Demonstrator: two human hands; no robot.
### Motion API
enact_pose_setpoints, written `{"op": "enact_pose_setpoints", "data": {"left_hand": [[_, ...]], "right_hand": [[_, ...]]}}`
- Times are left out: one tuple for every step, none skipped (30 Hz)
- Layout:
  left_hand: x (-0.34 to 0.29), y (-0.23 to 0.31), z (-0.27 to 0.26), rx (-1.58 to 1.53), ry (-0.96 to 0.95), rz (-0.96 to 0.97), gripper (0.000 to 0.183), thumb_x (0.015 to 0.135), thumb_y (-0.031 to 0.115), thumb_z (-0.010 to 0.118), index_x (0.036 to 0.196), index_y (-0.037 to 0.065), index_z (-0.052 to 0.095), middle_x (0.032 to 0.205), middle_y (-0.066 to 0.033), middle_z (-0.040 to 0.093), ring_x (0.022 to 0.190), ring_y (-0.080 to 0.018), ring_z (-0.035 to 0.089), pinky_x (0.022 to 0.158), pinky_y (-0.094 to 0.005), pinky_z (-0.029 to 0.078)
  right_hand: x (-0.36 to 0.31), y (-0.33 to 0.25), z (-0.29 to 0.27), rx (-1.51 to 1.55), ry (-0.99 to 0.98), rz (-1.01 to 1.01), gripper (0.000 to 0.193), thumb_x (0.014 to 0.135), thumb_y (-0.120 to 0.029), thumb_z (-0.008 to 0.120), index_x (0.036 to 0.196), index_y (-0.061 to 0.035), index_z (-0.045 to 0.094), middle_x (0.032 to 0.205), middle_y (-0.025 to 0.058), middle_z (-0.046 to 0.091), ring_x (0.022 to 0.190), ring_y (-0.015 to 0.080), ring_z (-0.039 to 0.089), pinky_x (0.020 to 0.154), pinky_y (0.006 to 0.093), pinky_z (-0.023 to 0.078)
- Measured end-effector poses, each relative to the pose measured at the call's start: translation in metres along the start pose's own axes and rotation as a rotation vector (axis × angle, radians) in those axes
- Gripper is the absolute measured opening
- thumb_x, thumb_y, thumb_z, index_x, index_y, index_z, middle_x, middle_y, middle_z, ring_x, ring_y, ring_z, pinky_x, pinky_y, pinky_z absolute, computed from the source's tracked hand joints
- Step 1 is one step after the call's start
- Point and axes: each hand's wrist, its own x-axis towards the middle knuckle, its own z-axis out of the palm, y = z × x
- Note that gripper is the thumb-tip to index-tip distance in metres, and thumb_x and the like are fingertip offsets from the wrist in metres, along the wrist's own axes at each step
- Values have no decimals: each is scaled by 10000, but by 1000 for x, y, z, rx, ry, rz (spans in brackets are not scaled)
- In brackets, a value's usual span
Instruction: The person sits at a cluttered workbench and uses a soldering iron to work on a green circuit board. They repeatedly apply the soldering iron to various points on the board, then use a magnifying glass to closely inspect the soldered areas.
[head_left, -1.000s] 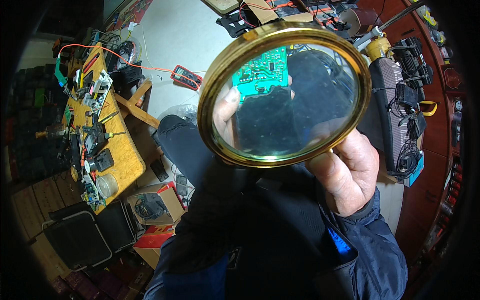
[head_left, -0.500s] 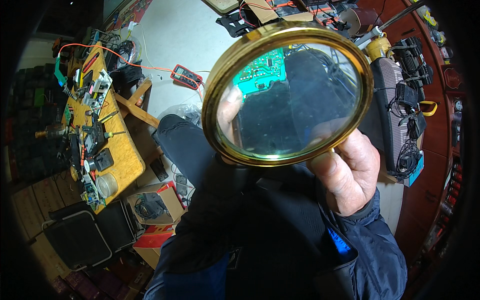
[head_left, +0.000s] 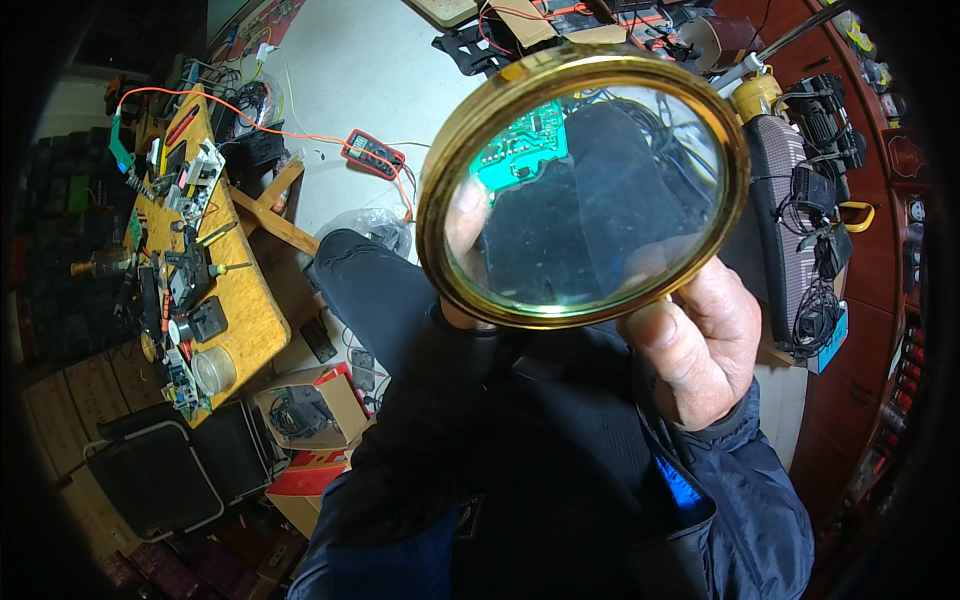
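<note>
A large round magnifying glass (head_left: 585, 312) with a brass-coloured rim is raised high in front of me, tilted. My right hand (head_left: 705, 340) is closed on its lower right edge, thumb towards me. Through the lens a green circuit board (head_left: 525, 155) shows, dotted with solder points and small dark parts. My left hand (head_left: 465, 215) is behind the glass, its thumb pressed to the board's lower left corner. The rim hides most of that hand and part of the board.
At left stands a yellow wooden bench (head_left: 250, 310) crowded with tools and electronic parts. A red multimeter (head_left: 372, 153) with an orange lead lies on the pale floor. Below the bench sits a cardboard box (head_left: 345, 405) of cables. A padded seat (head_left: 775, 230) holding black adapters is at right.
The magnifying glass has shifted slightly to the right. Within the lens, the circuit board shows a little less and sits slightly farther left. Both hands keep their hold.
</note>
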Motion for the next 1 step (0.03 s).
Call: {"op": "enact_pose_setpoints", "data": {"left_hand": [[0,0,-1,0,-1,0,543,1019,358,601,1441,19,555,1320,-109,673,1169,-222,675,1004,-391,570]], "right_hand": [[0,0,0,17,-2,-4,257,1016,-193,665,1161,18,680,877,59,720,720,134,682,702,264,528]]}}
